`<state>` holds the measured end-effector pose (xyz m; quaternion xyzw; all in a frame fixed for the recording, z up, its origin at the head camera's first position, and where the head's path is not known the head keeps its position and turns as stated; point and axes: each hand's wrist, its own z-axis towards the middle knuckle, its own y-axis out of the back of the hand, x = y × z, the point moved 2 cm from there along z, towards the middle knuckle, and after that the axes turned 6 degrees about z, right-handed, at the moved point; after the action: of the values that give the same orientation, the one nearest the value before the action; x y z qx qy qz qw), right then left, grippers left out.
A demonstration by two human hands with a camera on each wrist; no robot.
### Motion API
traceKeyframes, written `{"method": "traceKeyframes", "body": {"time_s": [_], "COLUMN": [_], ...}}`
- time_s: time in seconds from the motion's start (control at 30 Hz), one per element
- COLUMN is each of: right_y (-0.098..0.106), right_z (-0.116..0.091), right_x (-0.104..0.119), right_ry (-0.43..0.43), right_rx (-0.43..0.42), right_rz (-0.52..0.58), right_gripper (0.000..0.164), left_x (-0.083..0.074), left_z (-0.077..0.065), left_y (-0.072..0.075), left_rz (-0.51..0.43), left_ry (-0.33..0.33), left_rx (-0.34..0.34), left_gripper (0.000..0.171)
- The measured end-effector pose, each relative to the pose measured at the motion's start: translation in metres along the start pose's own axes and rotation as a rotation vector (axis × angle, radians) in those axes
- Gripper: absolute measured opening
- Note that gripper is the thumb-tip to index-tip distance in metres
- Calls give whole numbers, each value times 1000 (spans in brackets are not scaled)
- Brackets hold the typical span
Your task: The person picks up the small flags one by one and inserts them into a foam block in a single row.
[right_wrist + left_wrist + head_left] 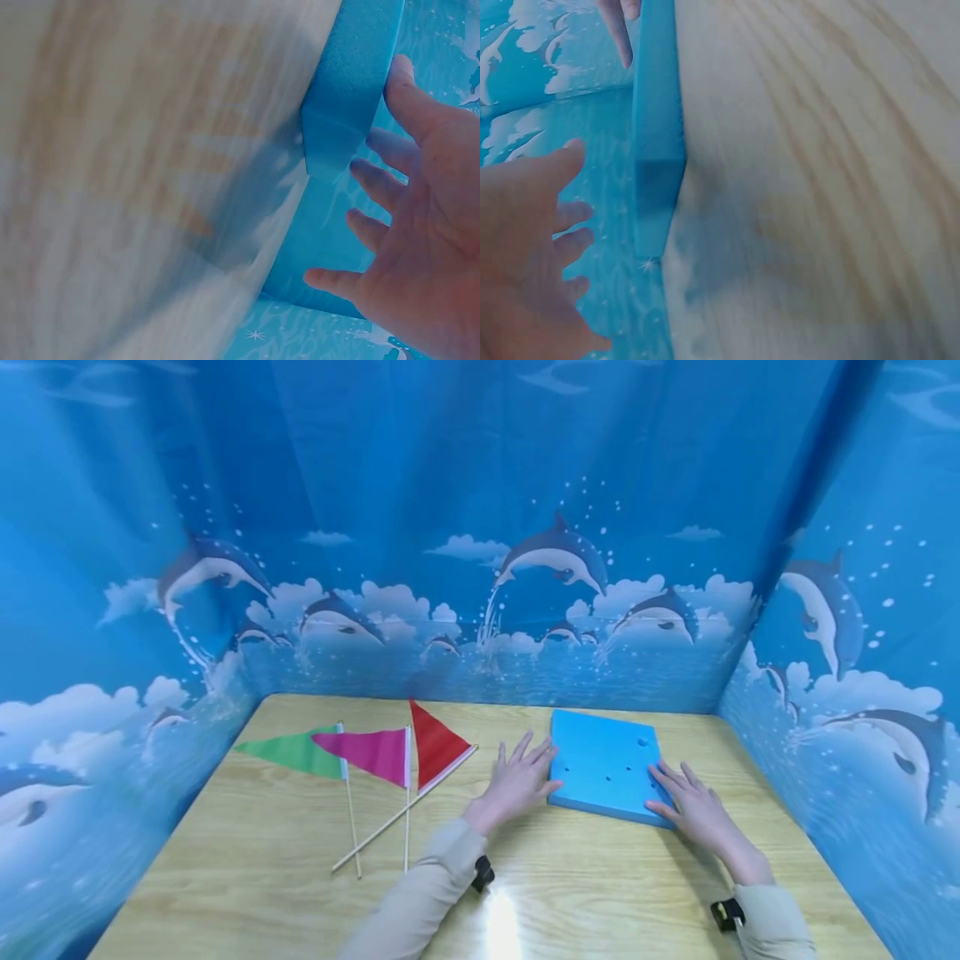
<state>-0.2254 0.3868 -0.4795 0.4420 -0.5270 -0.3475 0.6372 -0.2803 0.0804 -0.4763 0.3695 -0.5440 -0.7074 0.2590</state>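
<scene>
A flat blue block [600, 747], with several small holes in its top, lies on the table to the right of centre. My left hand [517, 783] is at its left edge with fingers spread; in the left wrist view the left hand [525, 240] appears slightly apart from the block's side [656, 150]. At the opposite edge is my right hand [697, 814], fingers extended. In the right wrist view its thumb [409, 94] comes close to the block [349, 86]; whether it touches, I cannot tell. Neither hand grips anything.
Left of the hands lie three pennants on thin sticks: green [300, 752], magenta [375, 753] and red [435, 743]. The red pennant's stick crosses the others. A blue curtain printed with dolphins [480, 527] encloses the back and sides of the wooden table [247, 860].
</scene>
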Motion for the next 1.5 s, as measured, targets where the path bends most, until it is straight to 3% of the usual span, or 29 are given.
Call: {"method": "traceKeyframes", "body": {"time_s": [0.23, 0.53, 0.9, 1.5], "right_y": [-1, -3, -10, -27], "right_z": [-1, 0, 6, 26], "right_x": [2, 4, 22, 63], "right_ry": [-22, -24, 30, 96], "right_rx": [33, 25, 6, 13], "right_rz": [30, 44, 49, 49], "right_gripper": [71, 70, 67, 67], "left_x": [-7, -7, 6, 39], "left_z": [3, 3, -13, -48], "left_y": [-12, -13, -7, 9], "left_rz": [-21, -1, 48, 37], "left_ry": [-45, -19, 18, 72], "left_rx": [94, 104, 93, 78], "left_gripper": [58, 59, 60, 60]}}
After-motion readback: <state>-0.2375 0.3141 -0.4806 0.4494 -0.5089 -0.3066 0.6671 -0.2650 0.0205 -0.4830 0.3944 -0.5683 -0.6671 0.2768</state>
